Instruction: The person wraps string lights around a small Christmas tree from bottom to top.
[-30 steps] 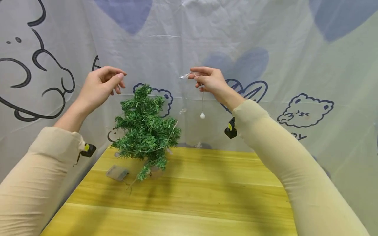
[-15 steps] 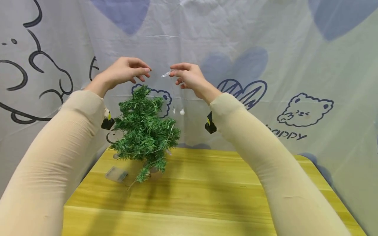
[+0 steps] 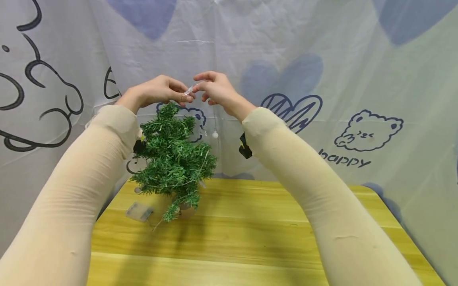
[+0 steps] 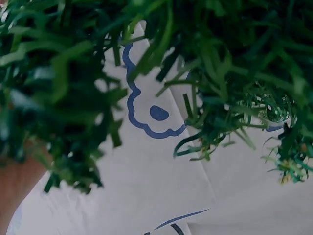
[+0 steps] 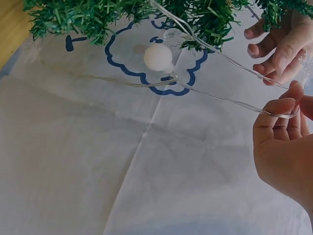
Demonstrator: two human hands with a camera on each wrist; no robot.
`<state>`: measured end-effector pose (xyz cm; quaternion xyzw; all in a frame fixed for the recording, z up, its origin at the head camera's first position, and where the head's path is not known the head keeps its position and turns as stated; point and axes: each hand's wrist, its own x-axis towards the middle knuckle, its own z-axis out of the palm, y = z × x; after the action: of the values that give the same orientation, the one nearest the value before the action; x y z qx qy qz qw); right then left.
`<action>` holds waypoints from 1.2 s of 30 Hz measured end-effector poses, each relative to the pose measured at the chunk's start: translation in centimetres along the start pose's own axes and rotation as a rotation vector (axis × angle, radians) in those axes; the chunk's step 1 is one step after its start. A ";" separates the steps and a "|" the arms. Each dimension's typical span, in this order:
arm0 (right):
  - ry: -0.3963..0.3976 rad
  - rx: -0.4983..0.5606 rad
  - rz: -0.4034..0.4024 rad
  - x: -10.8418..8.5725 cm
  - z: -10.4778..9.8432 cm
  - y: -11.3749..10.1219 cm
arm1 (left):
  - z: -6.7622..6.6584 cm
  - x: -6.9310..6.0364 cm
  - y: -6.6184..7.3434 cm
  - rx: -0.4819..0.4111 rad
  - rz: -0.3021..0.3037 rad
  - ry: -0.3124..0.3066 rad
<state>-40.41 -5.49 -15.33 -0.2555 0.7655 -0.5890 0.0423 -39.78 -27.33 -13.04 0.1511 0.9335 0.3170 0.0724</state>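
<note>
Above the top of a small artificial Christmas tree (image 3: 173,155), my two hands meet at a string of lights. My right hand (image 3: 219,90) pinches its thin clear wire (image 5: 230,100), which loops over the fingers in the right wrist view. My left hand (image 3: 159,92) has thumb and fingers around a clear plastic light piece (image 3: 190,89) on the string. A white ball light (image 5: 158,57) hangs on the wire below the right hand, beside the tree. Green branches (image 4: 234,54) fill the left wrist view and hide most of the left hand there.
The tree stands at the left of a yellow wooden table (image 3: 250,222). A clear battery box (image 3: 138,211) lies at its foot, with wire running to the branches. A white printed curtain (image 3: 286,39) hangs close behind.
Both hands have come together over the treetop, the left moving right, the right moving left with the string of lights. The left fingers now reach the clear light piece.
</note>
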 end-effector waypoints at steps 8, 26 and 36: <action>-0.015 0.023 0.010 -0.1 0.5 -0.4 | 0.4 0.1 -0.1 -0.047 0.017 0.038; -0.308 -0.071 0.087 -2.8 -4.5 1.7 | 0.6 0.1 -1.5 0.040 0.029 0.140; -0.418 -0.033 0.113 -3.2 -5.7 3.1 | 0.5 -0.5 -3.8 0.023 0.010 0.160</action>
<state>-40.74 1.51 -17.20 -0.3295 0.7626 -0.5075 0.2289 -40.09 -30.06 -15.69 0.1308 0.9391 0.3177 -0.0060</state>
